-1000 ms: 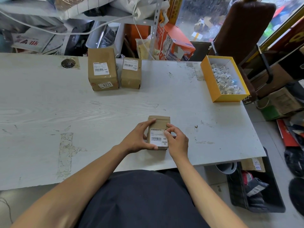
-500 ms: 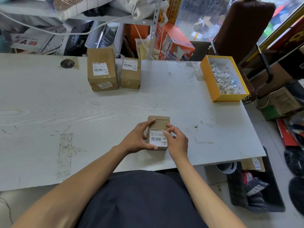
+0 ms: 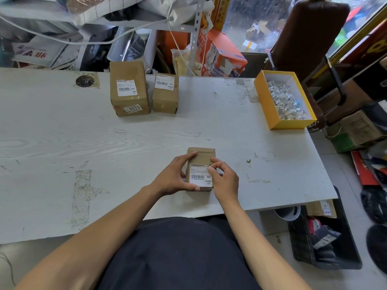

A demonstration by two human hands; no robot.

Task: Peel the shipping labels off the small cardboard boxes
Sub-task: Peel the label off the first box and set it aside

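A small brown cardboard box [image 3: 202, 156] lies flat on the white table near its front edge, with a white shipping label [image 3: 200, 176] on its top. My left hand [image 3: 174, 176] grips the box from the left, thumb along its near edge and fingers over the far part. My right hand [image 3: 225, 180] sits at the box's right side, its fingertips picking at the label's upper right corner. Two more labelled boxes stand at the back: a larger one [image 3: 128, 94] marked 0275 and a smaller one [image 3: 165, 95] beside it.
A yellow open box [image 3: 266, 101] holding several crumpled white scraps sits at the table's right. A round dark disc [image 3: 84, 81] lies at the back left. Shelving clutter lines the far edge, with bins and cartons on the floor to the right.
My right hand's fingertips have shifted slightly on the label's upper right corner. The box and my left hand stay where they were.
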